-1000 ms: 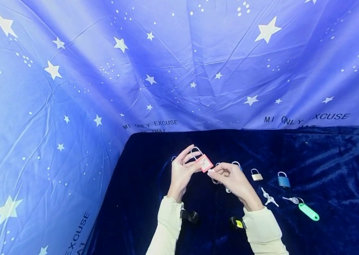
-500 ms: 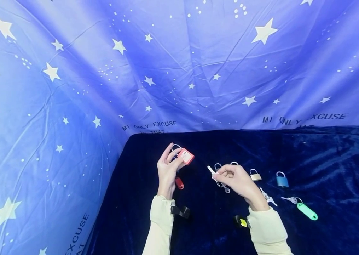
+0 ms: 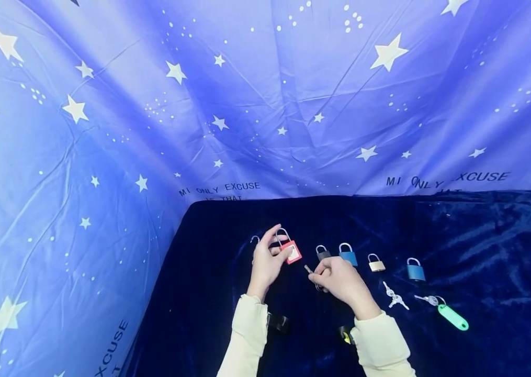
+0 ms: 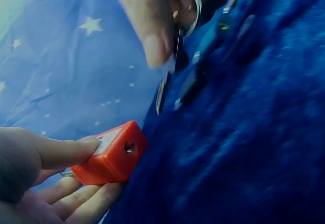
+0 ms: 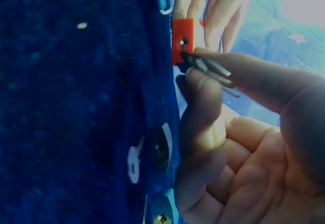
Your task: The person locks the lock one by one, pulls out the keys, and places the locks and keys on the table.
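My left hand (image 3: 266,263) holds a red padlock (image 3: 293,256) with a pale label, thumb on its face and fingers behind. The padlock's shackle (image 3: 282,236) points up and away. In the left wrist view, the keyhole end of the red padlock (image 4: 114,155) faces the other hand. Between thumb and finger, my right hand (image 3: 342,277) pinches a key (image 3: 308,269), its blade pointing toward the padlock. A gap separates this key (image 4: 161,94) from the keyhole in the left wrist view. A metal ring (image 4: 195,5) hangs by the right-hand fingers.
Beyond and right of my right hand stand a dark padlock (image 3: 323,253), a blue padlock (image 3: 348,257), a brass padlock (image 3: 376,264) and another blue padlock (image 3: 416,271). Nearer lie loose keys (image 3: 394,297) and a green key tag (image 3: 453,317). Behind my left hand shows another shackle (image 3: 255,239).
The key was at the red padlock's bottom, then the hands drew apart. Now my left hand has come back right with the padlock, and the key in my right hand has turned and moved lower.
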A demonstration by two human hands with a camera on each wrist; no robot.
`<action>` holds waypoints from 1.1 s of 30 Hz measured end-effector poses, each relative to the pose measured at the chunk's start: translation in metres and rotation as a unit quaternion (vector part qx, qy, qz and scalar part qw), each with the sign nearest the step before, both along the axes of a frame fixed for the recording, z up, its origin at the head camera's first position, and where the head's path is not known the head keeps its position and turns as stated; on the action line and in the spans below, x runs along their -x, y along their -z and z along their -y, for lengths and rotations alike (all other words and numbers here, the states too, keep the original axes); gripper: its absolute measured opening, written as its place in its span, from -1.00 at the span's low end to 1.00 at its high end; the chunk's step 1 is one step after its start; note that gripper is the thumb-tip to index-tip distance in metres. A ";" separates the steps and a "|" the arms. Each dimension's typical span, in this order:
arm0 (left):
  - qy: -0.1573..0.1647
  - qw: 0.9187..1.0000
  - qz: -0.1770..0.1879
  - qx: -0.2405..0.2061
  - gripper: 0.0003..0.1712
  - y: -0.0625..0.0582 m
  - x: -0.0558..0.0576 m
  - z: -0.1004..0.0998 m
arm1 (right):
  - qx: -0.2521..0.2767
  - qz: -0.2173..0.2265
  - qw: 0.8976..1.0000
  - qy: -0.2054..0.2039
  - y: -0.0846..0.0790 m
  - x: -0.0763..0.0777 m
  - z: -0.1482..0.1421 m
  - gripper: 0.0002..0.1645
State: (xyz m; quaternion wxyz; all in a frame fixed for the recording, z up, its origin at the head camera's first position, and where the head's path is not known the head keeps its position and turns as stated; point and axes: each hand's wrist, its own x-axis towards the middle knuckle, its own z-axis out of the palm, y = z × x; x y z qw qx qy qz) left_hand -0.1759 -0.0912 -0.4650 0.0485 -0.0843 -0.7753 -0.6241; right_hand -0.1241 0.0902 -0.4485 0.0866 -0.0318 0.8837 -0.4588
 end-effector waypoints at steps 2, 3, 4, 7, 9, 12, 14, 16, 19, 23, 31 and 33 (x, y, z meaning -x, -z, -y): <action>0.009 0.999 -0.010 0.036 -0.29 0.003 -0.002 -0.003 | -0.027 0.003 1.000 0.012 0.002 -0.002 0.003 -0.79; 0.012 0.999 -0.014 0.051 -0.29 0.004 -0.003 -0.004 | -0.035 0.005 0.999 0.012 0.003 -0.002 0.004 -0.80; 0.014 0.998 -0.010 0.062 -0.29 0.006 -0.003 -0.005 | -0.038 0.005 0.999 0.012 0.004 -0.002 0.005 -0.80; 0.012 0.995 0.006 0.099 -0.29 0.008 -0.002 -0.007 | -0.032 0.011 0.999 0.006 0.008 -0.001 0.008 -0.81; 0.012 0.993 0.013 0.116 -0.29 0.009 -0.002 -0.008 | -0.027 0.018 0.999 0.004 0.010 -0.001 0.008 -0.82; 0.010 0.990 0.002 0.143 -0.30 0.011 -0.002 -0.010 | -0.031 0.018 0.999 0.003 0.012 -0.001 0.009 -0.83; 0.005 0.987 -0.008 0.163 -0.30 0.011 -0.002 -0.010 | -0.041 0.016 0.999 0.003 0.012 -0.002 0.010 -0.84; -0.004 0.982 -0.013 0.190 -0.32 0.012 -0.003 -0.011 | -0.058 0.008 0.998 0.003 0.011 -0.002 0.010 -0.83; -0.015 0.975 -0.015 0.219 -0.37 0.012 -0.004 -0.011 | -0.088 -0.001 0.996 0.005 0.008 -0.003 0.009 -0.79; -0.017 0.975 -0.018 0.223 -0.41 0.011 -0.004 -0.008 | -0.122 -0.017 0.992 0.010 0.003 -0.003 0.007 -0.84; -0.011 0.982 -0.021 0.190 -0.55 0.008 -0.001 -0.001 | -0.160 -0.055 0.985 0.020 -0.009 -0.004 0.000 -0.84; -0.016 0.984 -0.025 0.176 -0.59 0.006 0.000 0.002 | -0.157 -0.062 0.985 0.026 -0.011 -0.004 -0.001 -0.86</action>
